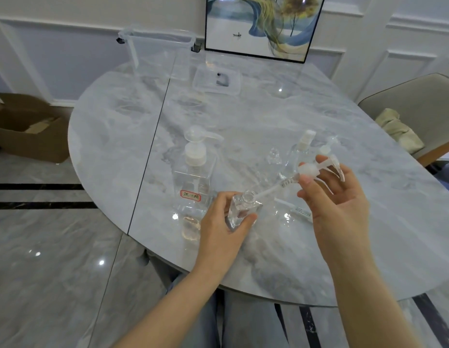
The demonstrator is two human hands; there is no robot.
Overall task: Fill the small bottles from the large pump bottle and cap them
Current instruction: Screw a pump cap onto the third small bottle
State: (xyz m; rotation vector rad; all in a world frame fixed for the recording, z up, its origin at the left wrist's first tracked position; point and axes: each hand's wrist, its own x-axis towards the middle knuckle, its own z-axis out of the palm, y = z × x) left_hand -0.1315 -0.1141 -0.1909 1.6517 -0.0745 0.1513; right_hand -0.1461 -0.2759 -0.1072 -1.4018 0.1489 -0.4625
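Left hand [222,223] wraps small bottle [242,209], tilted, open neck up, low over tabletop [268,109] near front edge. Right hand [336,197] pinches pump cap [310,170] between thumb and fingertips, other fingers spread; cap's tube points down toward neck, tip just beside it. Big pump bottle [194,179] upright just left. Two more small bottles behind: one uncapped [274,156], one capped [300,151]. Loose tube [293,208] lies on tabletop under right hand.

A home dining room: a round marble-patterned bench [243,116], an upholstered chair [416,101], white panelled walls [369,33], a framed painting [261,23] and a glossy tiled floor [42,259].
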